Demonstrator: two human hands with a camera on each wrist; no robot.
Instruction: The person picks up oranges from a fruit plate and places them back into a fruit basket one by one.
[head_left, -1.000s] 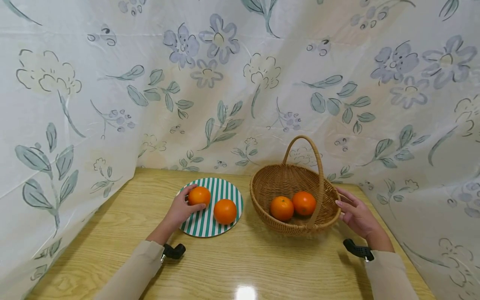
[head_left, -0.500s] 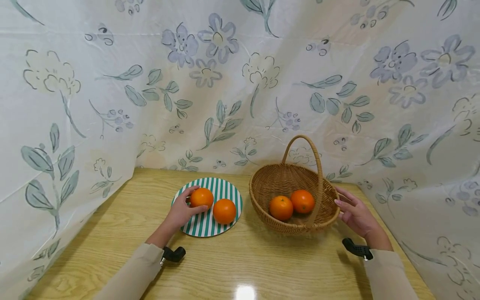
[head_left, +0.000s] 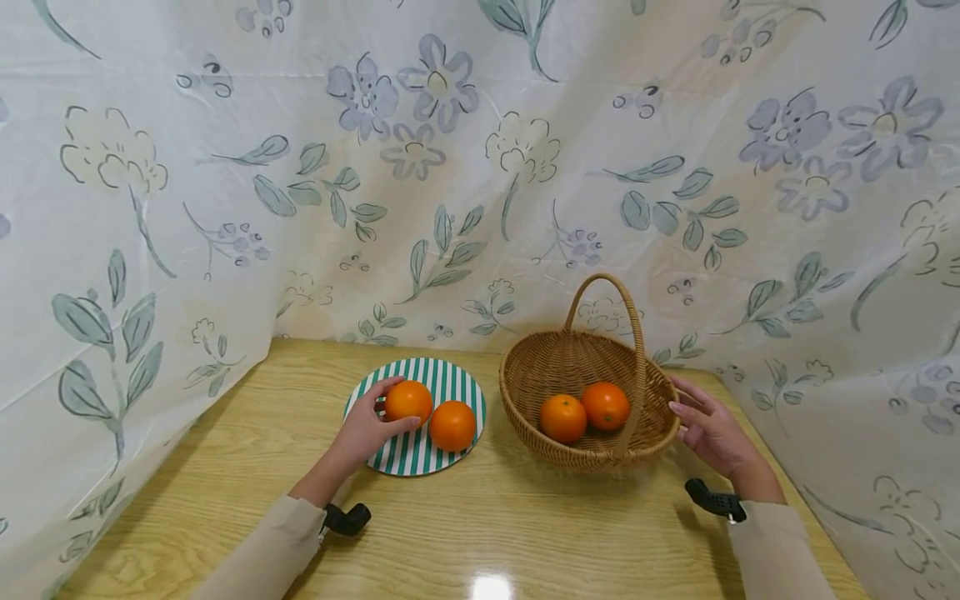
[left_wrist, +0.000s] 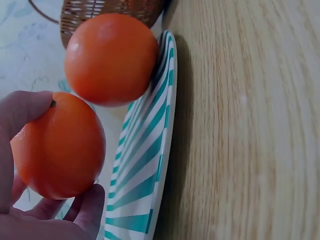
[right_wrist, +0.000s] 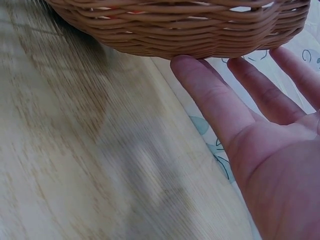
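In the head view my left hand (head_left: 367, 425) holds an orange (head_left: 408, 402) over the striped green-and-white round plate (head_left: 408, 462). Thumb and fingers go round opposite sides of it, and the left wrist view suggests a small gap between fruit and plate. A second orange (head_left: 452, 426) sits on the plate, just right of the held one. To the right stands a wicker basket (head_left: 517, 408) with a tall handle, two oranges (head_left: 563, 418) lying inside. My right hand (head_left: 716, 433) touches the basket's right side with fingertips and thumb, fingers fairly straight (right_wrist: 215, 95).
Everything stands on a light wooden table (head_left: 480, 517). A floral cloth (head_left: 450, 192) hangs behind it and along both sides. Each wrist wears a black camera mount (head_left: 347, 519). The basket's handle (head_left: 637, 325) arches high above its rim.
The left hand has moved its orange a little to the right, closer to the other orange on the plate. The right hand and the basket stay put.
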